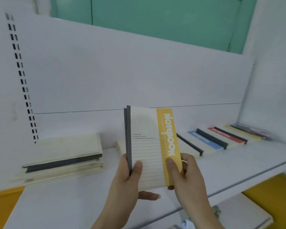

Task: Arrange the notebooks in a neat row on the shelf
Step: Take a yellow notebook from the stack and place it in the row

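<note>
both hands, left hand [129,179] and right hand [185,176], grip an upright yellow-banded notebook [149,146] above the white shelf [73,204], between a flat stack of notebooks [64,156] and a laid-out row of notebooks [221,138].

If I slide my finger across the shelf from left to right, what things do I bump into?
Stack of notebooks → yellow notebook held up by left hand and right hand → blue notebook → red notebook.

A white back panel [122,71] with a slotted upright [21,76] stands before a green wall [155,17]
</note>
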`<state>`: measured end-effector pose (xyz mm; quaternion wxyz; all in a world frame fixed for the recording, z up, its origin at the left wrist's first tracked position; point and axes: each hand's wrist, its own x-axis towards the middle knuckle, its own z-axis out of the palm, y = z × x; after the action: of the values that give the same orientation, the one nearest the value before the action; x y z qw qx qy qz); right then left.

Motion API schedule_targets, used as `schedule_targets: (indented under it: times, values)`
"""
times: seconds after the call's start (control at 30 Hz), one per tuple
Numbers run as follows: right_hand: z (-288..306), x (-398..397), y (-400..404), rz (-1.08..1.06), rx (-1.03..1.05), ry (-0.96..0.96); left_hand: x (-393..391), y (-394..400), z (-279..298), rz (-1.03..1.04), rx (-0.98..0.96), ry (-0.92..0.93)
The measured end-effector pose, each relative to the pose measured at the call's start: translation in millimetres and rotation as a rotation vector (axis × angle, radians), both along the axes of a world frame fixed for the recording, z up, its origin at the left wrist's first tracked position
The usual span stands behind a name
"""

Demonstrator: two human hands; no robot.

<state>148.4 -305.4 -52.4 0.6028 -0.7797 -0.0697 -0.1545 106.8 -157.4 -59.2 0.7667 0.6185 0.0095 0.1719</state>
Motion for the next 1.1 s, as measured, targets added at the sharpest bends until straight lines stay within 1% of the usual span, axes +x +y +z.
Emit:
schedule_targets:
  times: [0.1,0.17,0.3,0.37,0.5,0.63,0.73,0.8,0.9,0.97,1.03,1.1]
  values:
    - [-1,12,-62,0.002,-0.042,0.06,19,-55,2,-0.022,0.076,-0.006]
    - [-4,22,-110,-0.009,-0.092,0.067,32,-101,3,-0.002,0.1,-0.002]
    - [-12,43,-204,-0.05,-0.272,-0.02,62,-191,3,0.035,0.086,-0.038]
    - [-13,52,-247,-0.102,-0.311,-0.051,78,-228,3,0.012,0.078,-0.062]
    - [-19,67,-322,-0.206,-0.308,-0.072,107,-294,3,-0.055,0.081,-0.086]
    - [-26,84,-376,-0.16,-0.49,-0.105,136,-349,1,-0.14,0.092,-0.084]
    - [-27,104,-414,-0.142,-0.548,-0.084,164,-383,1,-0.184,0.09,-0.065]
    - [-27,125,-442,-0.173,-0.606,-0.089,189,-405,-2,-0.21,0.094,-0.053]
    - [-25,159,-477,-0.243,-0.815,-0.12,225,-435,-6,-0.247,0.103,-0.035]
    - [-20,185,-495,-0.239,-0.918,-0.114,250,-451,-3,-0.264,0.099,0.006]
    - [-15,212,-511,-0.219,-0.974,-0.162,275,-465,-1,-0.261,0.13,0.022]
    - [-10,240,-524,-0.192,-0.968,-0.198,301,-475,1,-0.248,0.175,0.019]
